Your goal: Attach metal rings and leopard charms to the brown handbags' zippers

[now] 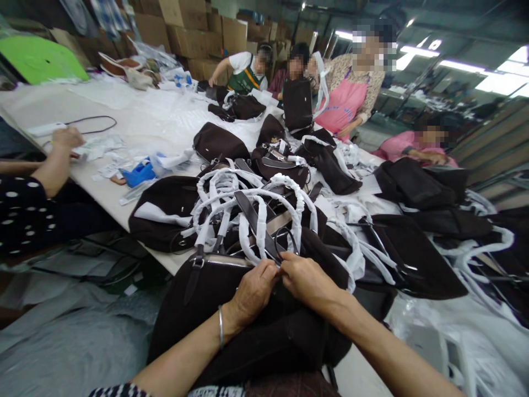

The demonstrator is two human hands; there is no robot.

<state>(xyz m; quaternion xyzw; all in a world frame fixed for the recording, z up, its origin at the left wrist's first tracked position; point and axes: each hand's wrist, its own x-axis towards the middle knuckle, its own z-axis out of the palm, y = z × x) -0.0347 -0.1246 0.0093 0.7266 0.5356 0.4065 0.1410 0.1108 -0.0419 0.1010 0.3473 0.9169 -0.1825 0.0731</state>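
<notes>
A dark brown handbag (198, 320) with a silver zip (223, 260) lies in front of me at the table edge. My left hand (254, 292), with a bangle at the wrist, is closed in a pinch at the bag's upper edge. Touching it, fingertip to fingertip, my right hand (306, 278) is closed too, at the lower end of a thin dark cord loop (285, 237). My fingers hide the exact spot they grip. Handles wrapped in white padding (260, 226) arch up just beyond both hands, beside a flat dark strap (250, 212).
More dark bags (417, 256) with wrapped handles crowd the table (25, 105). A blue item (140, 171) and plastic scraps lie left. At the left edge is another person's arm (53, 160). Several co-workers, one in a pink apron (345, 102), are across the table, near cardboard boxes (190, 44).
</notes>
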